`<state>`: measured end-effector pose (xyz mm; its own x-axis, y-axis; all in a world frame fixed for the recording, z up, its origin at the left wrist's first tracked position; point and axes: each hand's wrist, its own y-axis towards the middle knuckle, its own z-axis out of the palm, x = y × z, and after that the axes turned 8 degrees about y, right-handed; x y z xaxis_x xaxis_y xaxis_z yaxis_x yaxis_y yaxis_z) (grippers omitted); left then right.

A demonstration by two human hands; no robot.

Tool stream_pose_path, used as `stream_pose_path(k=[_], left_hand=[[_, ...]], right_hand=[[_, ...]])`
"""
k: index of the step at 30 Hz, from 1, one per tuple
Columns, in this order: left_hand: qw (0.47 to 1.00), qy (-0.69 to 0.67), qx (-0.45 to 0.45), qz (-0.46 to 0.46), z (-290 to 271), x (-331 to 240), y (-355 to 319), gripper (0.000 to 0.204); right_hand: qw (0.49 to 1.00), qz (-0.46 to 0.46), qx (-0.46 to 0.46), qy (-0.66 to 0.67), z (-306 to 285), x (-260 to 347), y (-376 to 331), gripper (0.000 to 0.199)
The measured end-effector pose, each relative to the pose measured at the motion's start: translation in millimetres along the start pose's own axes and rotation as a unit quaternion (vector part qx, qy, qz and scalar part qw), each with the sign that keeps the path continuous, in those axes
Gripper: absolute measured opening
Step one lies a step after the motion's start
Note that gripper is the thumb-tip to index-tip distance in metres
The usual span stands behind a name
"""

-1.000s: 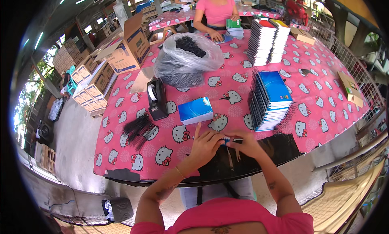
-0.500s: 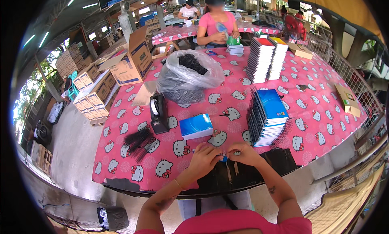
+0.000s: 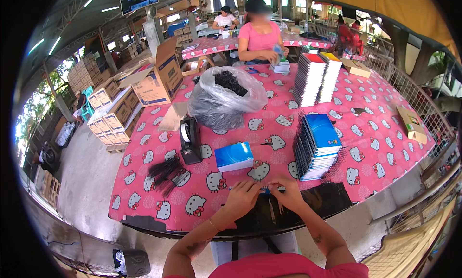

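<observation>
Both hands meet at lower centre of the frame, over the near edge of the table (image 3: 385, 133). Left hand (image 3: 243, 194) and right hand (image 3: 290, 192) are close together, fingertips pinched on the two ends of a thin blue pen-like item (image 3: 263, 191) held level between them. Both closed on it; what exactly the item is cannot be made out at this size.

Directly under the hands: a black sheet (image 3: 313, 206) lying along the table's near edge, with a few slim dark pieces on it, too small to tell apart.

Just above the hands, centre frame: a small blue-and-white box (image 3: 234, 156), lying flat. To its right, a slanted stack of blue-covered spiral notebooks (image 3: 317, 145), near the right hand but not touching it.

Left of the box: a black tape dispenser (image 3: 190, 141), upright. Below-left of that, a loose bunch of black spiral bindings (image 3: 166, 172) on the cloth.

Centre upper frame: a clear plastic bag (image 3: 226, 102) filled with dark material, open at the top. Right of it, two tall stacks of notebooks (image 3: 317, 78), one with a red top cover, one yellow.

Table cover is pink with a cartoon cat pattern.

Far side of the table, top centre: another person in a pink shirt (image 3: 260, 37), hands on a small stack of items. Upper left: an open cardboard box (image 3: 159, 81) at the table corner, more cartons stacked on the floor beyond. Right edge: a flat brown carton (image 3: 409, 121) on the table.
</observation>
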<state>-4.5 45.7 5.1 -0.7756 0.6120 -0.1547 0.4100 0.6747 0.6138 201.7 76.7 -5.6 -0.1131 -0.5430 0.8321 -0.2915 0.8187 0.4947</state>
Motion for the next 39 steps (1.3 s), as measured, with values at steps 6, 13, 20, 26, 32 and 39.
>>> stream_pose_path(k=[6, 13, 20, 26, 32, 39], left_hand=[[1.000, -0.017, -0.009, 0.009, 2.5, 0.6, 2.8, 0.024], [1.000, -0.015, -0.001, -0.007, 4.2, -2.1, 2.8, 0.024], [0.998, 0.050, 0.046, -0.007, -11.9, 0.5, 4.1, 0.025], [0.999, -0.012, -0.004, 0.034, -74.3, -9.4, 77.8, 0.019], [0.977, -0.166, -0.127, 0.047, -91.5, -34.8, 173.6, 0.025], [0.957, -0.093, -0.210, 0.176, -54.3, -95.0, 227.4, 0.033]], right_hand=[[0.992, -0.032, -0.024, -0.119, 14.2, -1.6, -20.0, 0.028], [0.986, -0.073, -0.056, -0.139, 21.9, -12.3, -22.8, 0.029], [0.956, -0.171, -0.134, -0.199, -25.4, 49.0, -11.8, 0.037], [0.896, -0.103, -0.318, -0.293, -110.5, 81.3, 13.8, 0.032], [0.942, -0.082, -0.278, -0.170, -142.5, 89.7, 33.7, 0.036], [0.931, 0.006, -0.246, 0.269, -128.6, 139.9, 49.3, 0.048]])
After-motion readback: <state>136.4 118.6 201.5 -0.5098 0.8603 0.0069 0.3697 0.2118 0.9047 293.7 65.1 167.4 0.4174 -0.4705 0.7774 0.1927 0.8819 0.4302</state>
